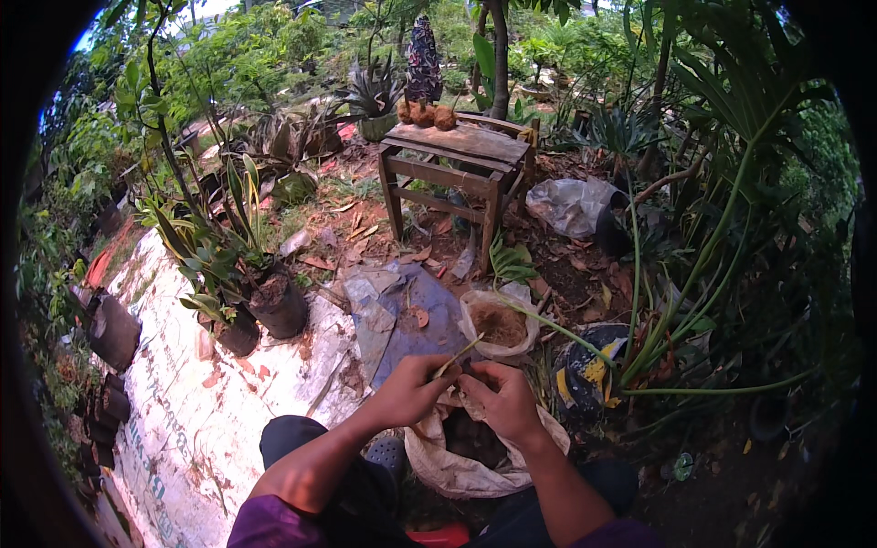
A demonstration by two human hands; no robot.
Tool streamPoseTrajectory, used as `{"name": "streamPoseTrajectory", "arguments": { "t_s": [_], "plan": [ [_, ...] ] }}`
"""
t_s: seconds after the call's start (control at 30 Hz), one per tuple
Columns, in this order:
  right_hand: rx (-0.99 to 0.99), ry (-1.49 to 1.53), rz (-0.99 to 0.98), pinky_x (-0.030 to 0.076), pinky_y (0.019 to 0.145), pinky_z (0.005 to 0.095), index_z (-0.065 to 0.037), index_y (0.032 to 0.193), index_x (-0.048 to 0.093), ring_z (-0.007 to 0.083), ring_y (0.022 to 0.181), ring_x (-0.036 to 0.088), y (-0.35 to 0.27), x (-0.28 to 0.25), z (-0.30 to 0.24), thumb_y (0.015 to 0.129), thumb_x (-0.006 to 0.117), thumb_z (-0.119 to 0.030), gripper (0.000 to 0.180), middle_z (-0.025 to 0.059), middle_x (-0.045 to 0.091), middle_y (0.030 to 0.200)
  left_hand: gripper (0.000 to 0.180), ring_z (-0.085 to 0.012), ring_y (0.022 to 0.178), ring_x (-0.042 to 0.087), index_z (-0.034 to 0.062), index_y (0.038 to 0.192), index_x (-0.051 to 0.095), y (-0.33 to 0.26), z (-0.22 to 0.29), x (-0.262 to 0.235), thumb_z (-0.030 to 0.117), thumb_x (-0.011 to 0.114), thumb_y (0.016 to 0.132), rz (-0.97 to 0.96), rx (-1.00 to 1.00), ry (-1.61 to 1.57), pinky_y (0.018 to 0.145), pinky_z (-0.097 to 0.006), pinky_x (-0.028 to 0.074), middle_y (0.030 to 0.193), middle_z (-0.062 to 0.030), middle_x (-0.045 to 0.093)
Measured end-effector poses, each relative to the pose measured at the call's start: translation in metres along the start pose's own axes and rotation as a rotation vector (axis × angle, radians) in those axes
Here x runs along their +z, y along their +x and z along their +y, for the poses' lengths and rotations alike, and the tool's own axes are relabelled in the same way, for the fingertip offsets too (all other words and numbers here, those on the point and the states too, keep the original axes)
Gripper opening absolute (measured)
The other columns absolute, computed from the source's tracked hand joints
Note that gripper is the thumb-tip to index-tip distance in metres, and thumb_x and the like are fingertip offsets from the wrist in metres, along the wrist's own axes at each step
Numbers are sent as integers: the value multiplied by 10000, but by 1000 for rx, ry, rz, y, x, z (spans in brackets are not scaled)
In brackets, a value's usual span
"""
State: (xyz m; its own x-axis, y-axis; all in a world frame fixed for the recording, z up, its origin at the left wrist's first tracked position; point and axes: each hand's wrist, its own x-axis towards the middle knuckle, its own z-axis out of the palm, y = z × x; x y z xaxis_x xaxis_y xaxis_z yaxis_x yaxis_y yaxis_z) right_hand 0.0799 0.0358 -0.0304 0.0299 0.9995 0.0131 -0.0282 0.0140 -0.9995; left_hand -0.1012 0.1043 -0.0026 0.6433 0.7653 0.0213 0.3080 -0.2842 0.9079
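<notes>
Both my hands meet over open sack [457, 461] between knees. Left hand [411, 388] pinches thin green stalk [459, 354]; right hand [501, 397] closes on its base, steadying. Soil bag [498, 324] just beyond, within reach.

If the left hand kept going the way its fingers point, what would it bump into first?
The left hand points right, toward the right hand, so it would probably meet those fingers first, just above the open sack. Depth is hard to judge.
</notes>
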Motion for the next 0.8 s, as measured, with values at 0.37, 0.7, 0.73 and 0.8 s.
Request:
{"name": "streamPoseTrajectory", "arguments": {
  "t_s": [0.37,0.7,0.73,0.8],
  "plan": [
    [94,223,67,460,711,271,25,1003,655,70,786,541,2,15,19,1067,524,-240,303,24,635,868,299,-95,835,566,-57,1095,638,-3,9,11,222,549,1036,26,-70,-109,767,-355,502,847,-152,684],
    [40,159,57,472,711,279,29,973,692,72,770,567,4,12,26,1077,531,-323,401,10,659,829,293,-98,792,580,-43,1149,648,-3,6,15,200,572,1005,45,-4,-64,725,-362,509,820,-162,677],
    [26,215,44,475,712,278,29,972,703,70,774,576,3,11,25,1074,539,-326,404,10,670,839,295,-101,786,585,-41,1154,648,-3,5,16,202,573,1004,57,18,-53,716,-364,509,812,-164,672],
    [53,300,42,478,711,276,27,969,716,66,777,581,3,10,22,1067,557,-325,398,12,676,856,286,-122,759,600,-42,1128,648,-4,2,20,203,572,1002,40,-20,-71,699,-374,506,798,-168,663]
  ]
}}
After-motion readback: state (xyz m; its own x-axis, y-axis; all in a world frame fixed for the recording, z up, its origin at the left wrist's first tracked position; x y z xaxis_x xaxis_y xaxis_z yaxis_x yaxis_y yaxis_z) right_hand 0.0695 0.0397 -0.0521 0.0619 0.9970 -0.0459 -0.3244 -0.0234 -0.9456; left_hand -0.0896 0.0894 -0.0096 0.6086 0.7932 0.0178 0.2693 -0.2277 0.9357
